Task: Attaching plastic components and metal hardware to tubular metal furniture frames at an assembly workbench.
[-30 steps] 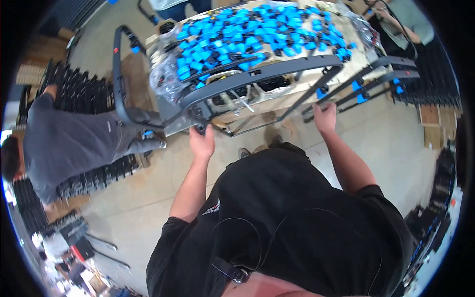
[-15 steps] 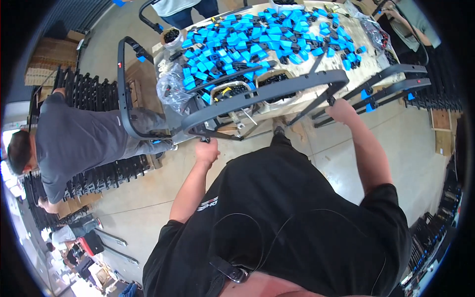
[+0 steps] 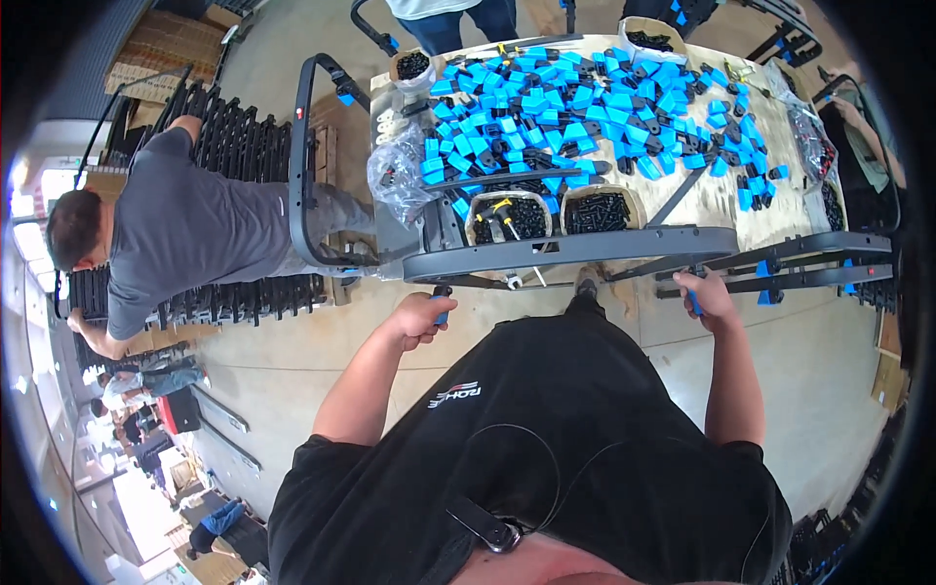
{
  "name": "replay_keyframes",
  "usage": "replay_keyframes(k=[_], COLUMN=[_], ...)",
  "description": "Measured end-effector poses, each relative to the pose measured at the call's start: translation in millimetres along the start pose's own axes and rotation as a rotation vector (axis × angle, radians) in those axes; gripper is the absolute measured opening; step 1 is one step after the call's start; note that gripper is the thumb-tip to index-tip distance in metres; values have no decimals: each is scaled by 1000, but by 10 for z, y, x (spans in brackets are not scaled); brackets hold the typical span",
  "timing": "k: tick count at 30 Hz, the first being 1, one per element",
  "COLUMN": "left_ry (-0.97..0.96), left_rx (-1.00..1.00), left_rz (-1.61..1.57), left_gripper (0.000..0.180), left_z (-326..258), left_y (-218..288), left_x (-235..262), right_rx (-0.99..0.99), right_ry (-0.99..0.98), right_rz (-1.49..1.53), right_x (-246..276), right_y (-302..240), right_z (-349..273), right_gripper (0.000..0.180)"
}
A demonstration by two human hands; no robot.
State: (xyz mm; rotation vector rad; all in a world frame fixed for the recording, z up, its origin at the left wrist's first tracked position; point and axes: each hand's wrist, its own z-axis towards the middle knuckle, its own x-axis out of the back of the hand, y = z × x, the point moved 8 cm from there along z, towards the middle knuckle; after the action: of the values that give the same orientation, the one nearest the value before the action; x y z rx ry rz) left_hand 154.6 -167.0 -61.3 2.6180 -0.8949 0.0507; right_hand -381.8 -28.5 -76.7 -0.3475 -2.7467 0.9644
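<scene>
A black U-shaped metal frame [image 3: 575, 252] spans the near side of the table, its long curved bar lying crosswise before me. My left hand [image 3: 419, 319] is closed around a blue and black clip [image 3: 442, 304] below the frame's left end. On the other side, my right hand [image 3: 710, 299] wraps around a similar blue and black clip [image 3: 694, 292] by the frame's right end. Whether the clips are fastened to the frame is hidden at the fingers. Beyond the bar, a box of black bolts [image 3: 597, 211] and a yellow-handled tool [image 3: 498, 210] sit near the table edge.
Blue and black parts [image 3: 585, 107] lie heaped on the wooden table [image 3: 726, 216]. More black frames [image 3: 814, 261] rest at the right edge, and another frame [image 3: 300, 185] stands left. A person in grey [image 3: 205, 210] bends over stacked black racks [image 3: 239, 132]. Other people stand across the table.
The frame's bar has gone from slanted to nearly level across my view. My hands have come more level with each other, and the blue parts of the clips now show. The whole view has shifted.
</scene>
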Motion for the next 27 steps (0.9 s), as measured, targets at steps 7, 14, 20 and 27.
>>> replay_keyframes(k=[7, 14, 20, 27], left_ry=[677, 748, 478, 643], left_rx=[-506, -407, -852, -1155], left_rz=[509, 39, 270, 309], left_gripper=[61, 69, 93, 66], left_z=[142, 801, 744, 775], left_y=[90, -374, -128, -9], left_x=[166, -99, -85, 156], right_rx=[413, 666, 355, 581], right_ry=[500, 435, 144, 144], right_rz=[-81, -583, -145, -435], right_x=[91, 572, 1499, 710], right_y=[-36, 585, 1407, 1034], right_z=[185, 767, 1534, 1657], right_gripper=[44, 79, 65, 54])
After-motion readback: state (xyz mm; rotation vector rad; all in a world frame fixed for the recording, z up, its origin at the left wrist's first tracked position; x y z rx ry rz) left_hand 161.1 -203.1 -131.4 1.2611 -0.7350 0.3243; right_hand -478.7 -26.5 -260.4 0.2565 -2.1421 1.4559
